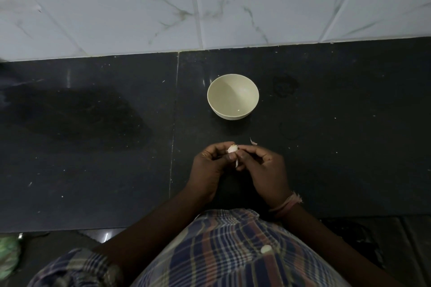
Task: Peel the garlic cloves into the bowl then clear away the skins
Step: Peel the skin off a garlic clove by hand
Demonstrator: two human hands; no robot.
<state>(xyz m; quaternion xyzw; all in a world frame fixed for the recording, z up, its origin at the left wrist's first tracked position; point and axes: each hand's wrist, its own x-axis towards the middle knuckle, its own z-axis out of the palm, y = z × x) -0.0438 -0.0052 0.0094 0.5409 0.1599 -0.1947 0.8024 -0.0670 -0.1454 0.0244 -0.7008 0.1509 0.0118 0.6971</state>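
A pale garlic clove (pixel 232 148) is pinched between the fingertips of both hands above the dark counter. My left hand (pixel 210 168) grips it from the left, and my right hand (pixel 263 170) pinches it from the right. A strip of loose skin (pixel 237 162) hangs down below the clove between the hands. A cream bowl (pixel 233 96) stands beyond the hands and looks bare inside. One small piece of skin (pixel 253 141) lies on the counter just right of the fingertips.
The black stone counter (pixel 93 135) runs back to a white marbled tile wall (pixel 210 7). A joint line crosses the counter left of the bowl. Something green (pixel 8 254) lies at the lower left, below the counter edge.
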